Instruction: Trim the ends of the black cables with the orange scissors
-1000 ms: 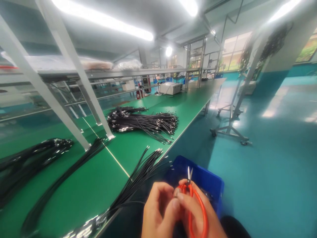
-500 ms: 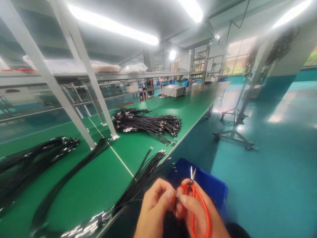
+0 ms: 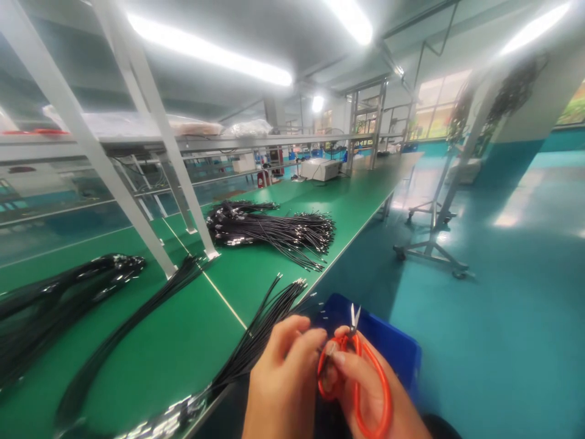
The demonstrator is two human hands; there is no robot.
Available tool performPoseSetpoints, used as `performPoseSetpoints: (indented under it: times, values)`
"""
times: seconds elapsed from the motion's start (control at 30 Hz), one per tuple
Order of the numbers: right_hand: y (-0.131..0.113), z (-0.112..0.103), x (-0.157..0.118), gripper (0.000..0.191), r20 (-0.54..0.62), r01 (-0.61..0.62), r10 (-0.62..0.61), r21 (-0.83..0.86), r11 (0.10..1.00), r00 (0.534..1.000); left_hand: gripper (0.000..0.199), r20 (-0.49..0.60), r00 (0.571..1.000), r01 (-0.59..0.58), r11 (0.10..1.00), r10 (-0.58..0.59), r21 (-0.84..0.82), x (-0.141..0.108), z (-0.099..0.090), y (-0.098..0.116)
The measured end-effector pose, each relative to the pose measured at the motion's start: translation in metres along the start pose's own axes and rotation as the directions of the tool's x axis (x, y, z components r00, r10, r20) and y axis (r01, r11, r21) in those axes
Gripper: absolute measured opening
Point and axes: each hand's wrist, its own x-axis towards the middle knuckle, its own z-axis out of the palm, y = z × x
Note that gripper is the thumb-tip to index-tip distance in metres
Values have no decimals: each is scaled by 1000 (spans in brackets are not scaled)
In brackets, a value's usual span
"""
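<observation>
Red-handled scissors are held in my right hand, their short blades pointing up and slightly parted. The thumb and a finger of that hand also pinch something small that I cannot make out. My left hand is just left of the scissors, its fingers bent and close together; whether it holds anything is hidden. Behind my left hand, a bundle of black cables with light tips lies over the edge of the green table.
A blue bin stands below the table edge, beyond my hands. More black cables lie farther back, others at the left. White shelf posts rise from the table. A wheeled metal stand is at the right.
My left hand has drawn slightly left and up, away from the fingertips of my right hand, and turned its back more to view. The scissors have stayed nearly in place.
</observation>
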Motion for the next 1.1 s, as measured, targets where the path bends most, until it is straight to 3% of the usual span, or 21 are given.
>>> performPoseSetpoints:
  times: [0.13, 0.23, 0.3, 0.4, 0.5, 0.6, 0.7, 0.83, 0.93, 1.1]
  values:
    - [-1, 5, 2, 22, 42, 4, -5, 37, 999, 999, 14, -7, 1000, -17, 996, 17, 93, 2, -4, 2]
    - [0, 7, 1, 22, 23, -17, 16, 42, 999, 1000, 12, 57, 998, 14, 998, -18, 64, 2, -12, -4]
    - [0, 7, -1, 21, -13, 2, -2, 6, 1000, 1000, 10, 155, 984, 88, 996, -84, -16, 0, -14, -8]
    - [0, 9, -4, 22, -16, 79, -80, -55, 995, 997, 15, 300, 925, 296, 937, -233, -186, -4, -12, -12]
    - [2, 11, 0, 28, -44, 131, -136, -100, 986, 990, 23, 341, 877, 445, 843, -340, -303, -4, -10, -15]
    - [5, 11, 10, 36, -77, 187, -200, -156, 970, 977, 27, 373, 852, 496, 795, -368, -349, -2, -9, -16]
    - [11, 8, 17, 29, -12, 280, -291, -239, 930, 957, 30, 370, 846, 508, 790, -383, -343, -1, -10, -17]
    - [13, 7, 12, 19, -17, 392, -443, -438, 809, 896, 33, 346, 834, 539, 768, -430, -345, -1, -11, -17]
    - [12, 8, 4, 17, -28, 455, -565, -561, 692, 825, 34, 348, 825, 558, 742, -445, -372, -1, -10, -16]
    - [15, 10, 4, 13, 135, 554, -715, -734, 392, 686, 25, 330, 856, 507, 771, -398, -385, -2, -7, -14]
